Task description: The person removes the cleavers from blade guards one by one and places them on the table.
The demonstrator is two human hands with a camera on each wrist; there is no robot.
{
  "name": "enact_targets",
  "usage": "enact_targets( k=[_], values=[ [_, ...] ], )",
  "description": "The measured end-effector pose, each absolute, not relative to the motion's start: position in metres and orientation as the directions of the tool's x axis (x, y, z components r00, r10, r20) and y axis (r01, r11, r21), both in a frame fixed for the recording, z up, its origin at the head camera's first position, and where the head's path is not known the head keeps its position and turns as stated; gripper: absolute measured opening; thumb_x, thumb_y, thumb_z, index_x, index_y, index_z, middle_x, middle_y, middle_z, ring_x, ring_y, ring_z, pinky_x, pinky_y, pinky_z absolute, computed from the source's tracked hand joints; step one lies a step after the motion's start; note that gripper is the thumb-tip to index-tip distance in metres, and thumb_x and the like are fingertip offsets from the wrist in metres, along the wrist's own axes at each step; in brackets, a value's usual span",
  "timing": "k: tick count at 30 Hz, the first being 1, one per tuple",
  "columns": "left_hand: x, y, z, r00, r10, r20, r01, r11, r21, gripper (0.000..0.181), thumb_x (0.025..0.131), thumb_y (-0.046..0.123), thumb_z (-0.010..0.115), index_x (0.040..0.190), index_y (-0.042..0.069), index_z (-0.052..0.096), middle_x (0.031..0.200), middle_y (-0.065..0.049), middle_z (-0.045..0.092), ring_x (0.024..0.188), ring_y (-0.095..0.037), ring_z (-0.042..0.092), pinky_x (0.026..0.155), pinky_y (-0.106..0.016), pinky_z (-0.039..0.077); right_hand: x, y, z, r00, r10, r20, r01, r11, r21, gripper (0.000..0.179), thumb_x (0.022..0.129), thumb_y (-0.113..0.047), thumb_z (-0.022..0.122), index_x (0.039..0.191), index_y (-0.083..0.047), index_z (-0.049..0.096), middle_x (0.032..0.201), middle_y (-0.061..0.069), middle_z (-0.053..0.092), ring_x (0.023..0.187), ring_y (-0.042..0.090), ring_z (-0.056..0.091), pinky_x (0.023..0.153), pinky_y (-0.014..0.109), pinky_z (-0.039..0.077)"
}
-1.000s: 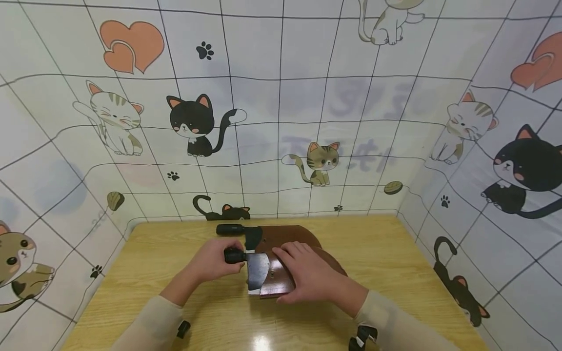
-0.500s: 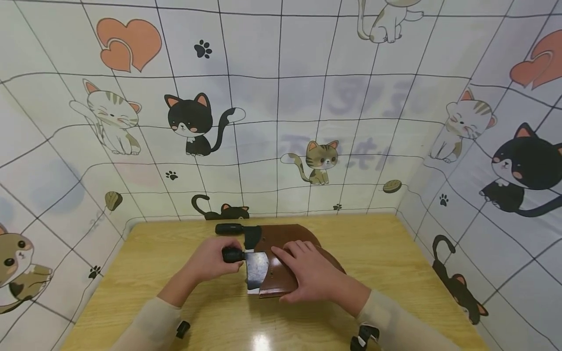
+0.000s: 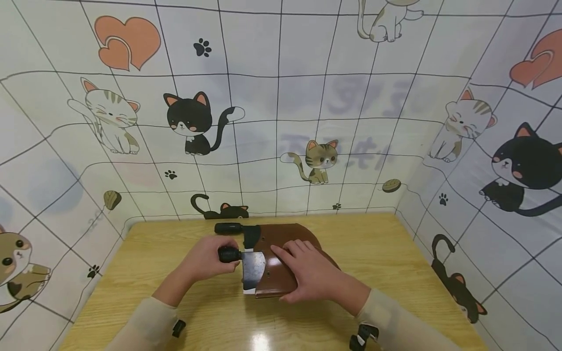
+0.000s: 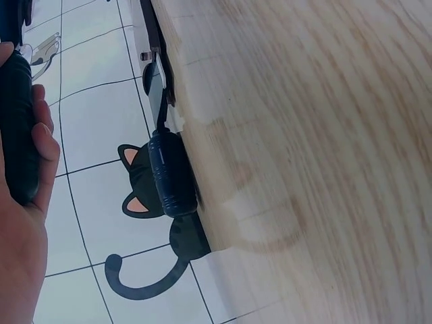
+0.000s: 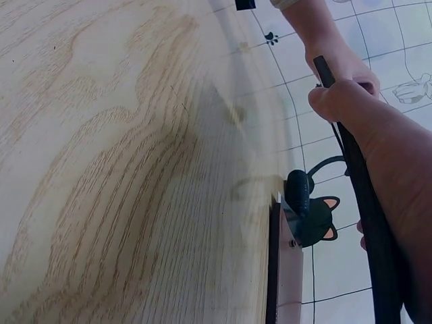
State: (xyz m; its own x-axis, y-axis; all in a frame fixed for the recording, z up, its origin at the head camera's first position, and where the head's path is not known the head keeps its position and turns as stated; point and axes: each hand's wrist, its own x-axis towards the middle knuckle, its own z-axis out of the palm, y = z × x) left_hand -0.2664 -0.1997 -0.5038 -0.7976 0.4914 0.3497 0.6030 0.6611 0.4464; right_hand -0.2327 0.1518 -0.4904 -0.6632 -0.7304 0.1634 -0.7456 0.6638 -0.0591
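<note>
A cleaver with a black handle [image 3: 229,254] and a broad grey blade [image 3: 253,269] sits partly inside a brown leather sheath [image 3: 270,282]. My left hand [image 3: 208,258] grips the handle, fingers curled round it, as the left wrist view also shows. My right hand [image 3: 313,273] holds the sheath between thumb and fingers; in the right wrist view the thumb [image 5: 331,102] lies on its table side, with the sheath edge-on and raised off the table. How far the blade reaches inside is hidden.
Behind lies a second cleaver with a black handle [image 3: 228,228], in another brown sheath [image 3: 290,231] on the wooden table [image 3: 373,253]. A white grid-patterned cloth [image 3: 259,97] with printed cats rises behind the table and at both sides.
My left hand has shifted slightly left with the cleaver, and the near edge of the sheath has come a little left too. The second cleaver stays where it was.
</note>
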Motion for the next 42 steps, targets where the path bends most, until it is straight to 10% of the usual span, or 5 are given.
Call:
enact_targets(
  k=[42],
  values=[
    [-0.270,-0.212,-0.499,-0.787,0.494,0.369,0.616,0.648,0.448,0.028,0.082,0.029,0.091,0.105,0.029,0.075,0.094,0.018,0.070,0.078,-0.003,0.062,0.069,-0.030,0.055,-0.245,0.165,-0.487,-0.625,-0.759,0.184,-0.777,0.629,-0.044,0.124,0.079,-0.083,0.080,0.176,-0.023,0.031,0.145,0.000,0.051,0.129,0.019,0.048,0.113,0.046,0.041]
  ],
)
